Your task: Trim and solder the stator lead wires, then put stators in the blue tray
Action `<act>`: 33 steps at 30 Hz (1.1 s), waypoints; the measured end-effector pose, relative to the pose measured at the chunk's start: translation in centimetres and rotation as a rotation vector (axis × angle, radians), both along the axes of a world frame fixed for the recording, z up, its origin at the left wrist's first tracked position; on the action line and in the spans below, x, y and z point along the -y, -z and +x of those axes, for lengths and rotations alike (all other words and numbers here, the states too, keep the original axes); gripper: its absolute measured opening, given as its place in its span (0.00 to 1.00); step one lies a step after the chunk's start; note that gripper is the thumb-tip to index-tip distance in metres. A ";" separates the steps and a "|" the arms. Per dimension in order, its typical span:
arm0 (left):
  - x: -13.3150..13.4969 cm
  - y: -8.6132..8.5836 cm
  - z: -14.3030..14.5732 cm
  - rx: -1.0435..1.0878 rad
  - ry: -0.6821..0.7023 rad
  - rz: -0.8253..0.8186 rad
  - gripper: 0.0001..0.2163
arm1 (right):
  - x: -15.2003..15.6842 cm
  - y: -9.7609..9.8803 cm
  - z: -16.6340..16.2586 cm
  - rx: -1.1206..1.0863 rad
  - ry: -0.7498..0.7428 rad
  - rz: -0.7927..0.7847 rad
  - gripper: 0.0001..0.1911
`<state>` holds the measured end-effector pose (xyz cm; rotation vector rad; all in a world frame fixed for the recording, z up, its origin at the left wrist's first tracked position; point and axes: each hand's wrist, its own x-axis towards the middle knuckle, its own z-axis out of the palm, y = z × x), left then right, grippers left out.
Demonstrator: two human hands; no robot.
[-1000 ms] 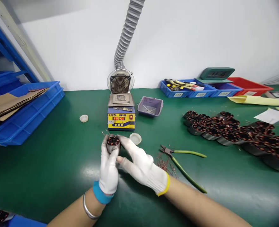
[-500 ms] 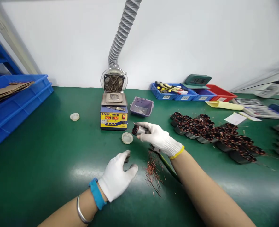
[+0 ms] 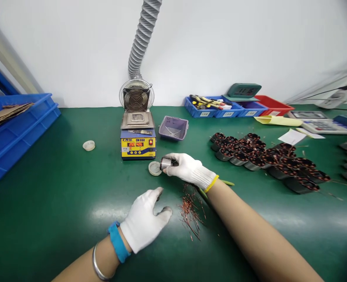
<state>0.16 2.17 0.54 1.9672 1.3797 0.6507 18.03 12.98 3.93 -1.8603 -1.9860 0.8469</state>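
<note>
My right hand (image 3: 188, 170), in a white glove, is closed round a small metal motor stator (image 3: 165, 163) with copper windings, held on its side over a shallow round dish (image 3: 154, 168) just in front of the yellow and blue solder pot (image 3: 137, 139). Resting on the green mat, my gloved left hand (image 3: 145, 221) holds nothing, its fingers loosely curled and apart. A scatter of cut copper wire ends (image 3: 191, 211) lies between my hands. Green-handled pliers (image 3: 217, 186) lie partly hidden under my right forearm.
Several wound stators (image 3: 264, 158) lie in rows at the right. A purple tray (image 3: 173, 128), blue and red bins (image 3: 220, 105) with tools, and a fume hose (image 3: 140, 35) stand at the back. A blue crate (image 3: 11, 133) sits left, a second dish (image 3: 89, 145) nearby.
My right hand has carried the stator away from my left hand, to the right and forward, down to the dish by the solder pot. My left hand has let go and settled on the mat.
</note>
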 end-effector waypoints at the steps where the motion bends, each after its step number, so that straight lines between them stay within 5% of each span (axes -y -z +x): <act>1: 0.0 0.0 0.0 -0.001 0.002 0.002 0.23 | 0.1 -0.2 0.0 -0.004 0.006 0.006 0.28; 5: 0.0 -0.1 0.0 -0.011 0.009 0.012 0.22 | 1.1 -1.3 0.0 0.070 0.009 0.196 0.29; 8: 0.1 -0.1 0.0 -0.025 0.016 0.019 0.22 | 2.0 -2.0 -0.5 0.323 -0.079 0.402 0.26; 13: 0.1 -0.2 0.0 -0.031 0.027 0.020 0.23 | 2.6 -1.7 -1.7 0.641 -0.303 0.428 0.18; 20: -0.1 0.0 0.1 -0.023 0.022 0.018 0.23 | 2.2 -1.8 -1.1 0.651 -0.268 0.514 0.19; 26: -0.6 0.8 0.0 0.035 0.037 0.052 0.22 | -4.1 -7.2 -2.7 0.579 -0.035 0.692 0.24; 30: -1.1 1.1 -0.3 0.067 0.041 0.058 0.21 | -10.6 -11.1 -6.4 0.619 -0.087 0.662 0.23; 33: -1.3 1.3 -0.4 0.078 0.049 0.068 0.21 | -13.9 -11.9 -9.2 0.631 -0.122 0.626 0.23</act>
